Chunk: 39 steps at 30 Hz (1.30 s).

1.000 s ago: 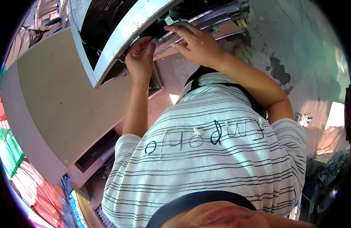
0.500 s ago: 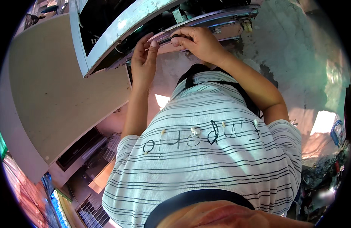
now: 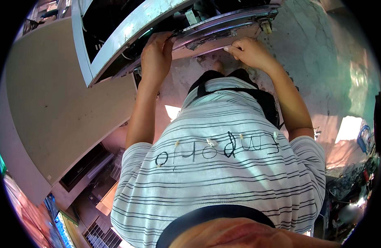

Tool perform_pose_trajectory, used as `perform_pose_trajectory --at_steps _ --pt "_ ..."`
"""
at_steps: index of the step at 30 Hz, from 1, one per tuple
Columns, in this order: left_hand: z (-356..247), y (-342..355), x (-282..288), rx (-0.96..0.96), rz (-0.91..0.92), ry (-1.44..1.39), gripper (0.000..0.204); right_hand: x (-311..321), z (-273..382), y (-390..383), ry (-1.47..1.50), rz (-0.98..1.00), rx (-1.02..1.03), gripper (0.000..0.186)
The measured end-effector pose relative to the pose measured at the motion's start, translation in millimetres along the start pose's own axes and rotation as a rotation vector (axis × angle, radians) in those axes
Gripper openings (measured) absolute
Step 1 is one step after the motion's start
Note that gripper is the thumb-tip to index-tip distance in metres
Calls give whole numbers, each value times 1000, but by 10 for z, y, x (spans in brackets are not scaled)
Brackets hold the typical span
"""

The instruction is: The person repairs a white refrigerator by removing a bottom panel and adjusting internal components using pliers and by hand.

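A white-framed metal casing (image 3: 128, 34) with a dark interior stands in front of me at the top of the view. My left hand (image 3: 155, 58) is at its near edge, fingers bent over and thumb pressed in by a small dark part. What they grip there is too small to name. My right hand (image 3: 253, 53) is off to the right, below the casing's worn lower rail (image 3: 223, 31). Its thumb and forefinger are drawn together in a pinch, and anything between them cannot be made out.
A large beige panel (image 3: 66, 99) takes up the left side. A caster-like fitting (image 3: 265, 26) sits at the casing's right end. Rough concrete floor (image 3: 318, 62) lies to the right, with a tangle of cables and clutter (image 3: 351, 182) at lower right.
My right hand has drawn away from the left, moving right and toward me. My left hand has closed its fingers at the casing's edge, where they were apart before.
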<state>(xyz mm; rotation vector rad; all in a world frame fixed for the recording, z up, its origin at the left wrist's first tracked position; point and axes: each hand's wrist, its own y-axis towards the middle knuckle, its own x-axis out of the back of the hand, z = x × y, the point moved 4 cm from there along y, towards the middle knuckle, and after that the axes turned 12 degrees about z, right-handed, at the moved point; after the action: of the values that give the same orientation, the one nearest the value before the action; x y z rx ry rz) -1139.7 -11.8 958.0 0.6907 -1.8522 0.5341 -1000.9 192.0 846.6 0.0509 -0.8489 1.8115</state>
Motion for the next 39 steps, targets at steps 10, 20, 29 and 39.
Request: perform_pose_trajectory --at_steps 10,20,29,39 --pt "439 654 -308 184 347 -27 35 139 7 -539 -330 -646 323 47" --pt "572 757 -388 231 430 184 44 190 373 -255 -374 -883 572 35" --pt "335 648 -294 232 308 404 35 182 375 -73 -427 -954 535 46" --pt "418 722 -345 173 238 464 32 116 276 20 -440 -963 556 45"
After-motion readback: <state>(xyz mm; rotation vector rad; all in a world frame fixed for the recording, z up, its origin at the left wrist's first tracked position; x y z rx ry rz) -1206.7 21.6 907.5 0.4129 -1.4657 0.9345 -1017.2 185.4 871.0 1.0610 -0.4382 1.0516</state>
